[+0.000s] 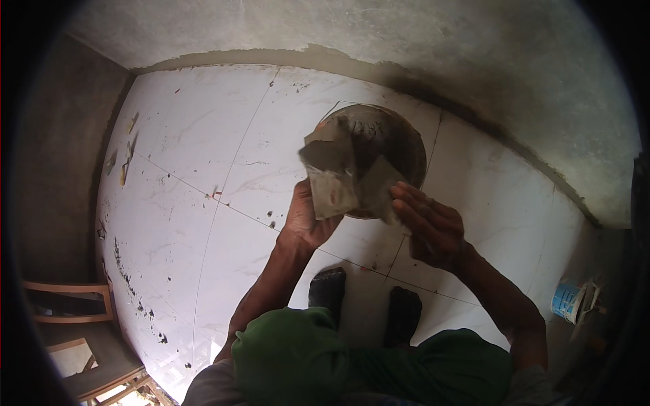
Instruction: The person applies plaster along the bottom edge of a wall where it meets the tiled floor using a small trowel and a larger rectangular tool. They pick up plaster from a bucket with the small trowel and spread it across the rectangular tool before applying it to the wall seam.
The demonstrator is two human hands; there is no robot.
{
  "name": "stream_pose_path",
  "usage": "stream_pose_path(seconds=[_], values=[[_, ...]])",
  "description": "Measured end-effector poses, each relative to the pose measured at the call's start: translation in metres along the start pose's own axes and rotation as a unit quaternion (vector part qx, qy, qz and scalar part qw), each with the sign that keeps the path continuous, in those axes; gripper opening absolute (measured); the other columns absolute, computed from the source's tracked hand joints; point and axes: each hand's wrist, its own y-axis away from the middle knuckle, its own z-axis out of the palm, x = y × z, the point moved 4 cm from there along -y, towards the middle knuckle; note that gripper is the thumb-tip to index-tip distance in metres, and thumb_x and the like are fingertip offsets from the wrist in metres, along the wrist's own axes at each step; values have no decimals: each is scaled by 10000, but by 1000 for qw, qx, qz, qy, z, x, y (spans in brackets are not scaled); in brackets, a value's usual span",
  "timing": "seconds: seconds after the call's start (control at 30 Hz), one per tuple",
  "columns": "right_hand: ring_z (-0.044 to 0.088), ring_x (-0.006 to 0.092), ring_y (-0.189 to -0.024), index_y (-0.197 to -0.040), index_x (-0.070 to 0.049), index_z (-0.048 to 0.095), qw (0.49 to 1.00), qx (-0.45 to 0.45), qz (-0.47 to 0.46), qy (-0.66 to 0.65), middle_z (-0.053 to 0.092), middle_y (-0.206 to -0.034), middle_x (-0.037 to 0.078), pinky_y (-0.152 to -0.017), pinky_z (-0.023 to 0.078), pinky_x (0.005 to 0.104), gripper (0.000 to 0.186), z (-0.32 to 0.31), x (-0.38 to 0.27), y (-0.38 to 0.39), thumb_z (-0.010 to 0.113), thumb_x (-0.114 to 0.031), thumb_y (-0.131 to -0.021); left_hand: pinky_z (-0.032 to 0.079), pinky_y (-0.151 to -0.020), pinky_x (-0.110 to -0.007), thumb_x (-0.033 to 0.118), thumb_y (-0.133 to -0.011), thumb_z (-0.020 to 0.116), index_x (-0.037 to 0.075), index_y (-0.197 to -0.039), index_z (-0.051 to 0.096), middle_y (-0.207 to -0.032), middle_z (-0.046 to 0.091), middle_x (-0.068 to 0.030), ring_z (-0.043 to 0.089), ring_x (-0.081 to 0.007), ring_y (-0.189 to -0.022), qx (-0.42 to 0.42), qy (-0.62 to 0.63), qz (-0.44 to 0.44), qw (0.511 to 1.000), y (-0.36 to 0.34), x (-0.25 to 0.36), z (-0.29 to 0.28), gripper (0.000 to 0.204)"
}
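Note:
My left hand (302, 216) is closed on a flat rectangular board (334, 193), its fingers mostly hidden beneath. A dark wet lump of grey mortar (328, 154) lies on the board's far half. In my right hand (434, 225) is a thin, flat, squarish grey scraper (379, 186), gripped along its right edge and tilted toward the board. Both pieces are smeared grey and are held above a round bucket (404, 125) with a thin wire handle. Dark, wet-looking material coats the bucket's inside.
Dark specks dot the white floor tiles (183, 223). A grey plastered wall (474, 54) rises beyond the bucket, with a darker band along its base. Small scraps (126, 162) lie at left. At right stands a blue and white container (567, 301); wooden frames (68, 301) are at lower left.

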Motion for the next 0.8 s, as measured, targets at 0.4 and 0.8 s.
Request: stream_pose_path(seconds=[0.4,0.8], values=[[750,311,-982,-1206,-23,693,997,-62,48,-1,773,-1178,132,-810,635,388,429,-23,-20,-65,668,105,-797,587,-1005,-401,132,-1089,420,-88,-1394,529,-1320,659,-195,683,-246,-1177,22,-236,126,963,-1,7,6,391],[732,284,-887,-1085,-55,723,977,-188,93,-47,787,-999,94,-686,601,393,355,-23,-8,-55,687,76,-758,590,-949,-324,121,-1086,452,-84,-1354,570,-1235,697,-141,712,-181,-1077,33,-251,104,962,-3,5,-9,357]])
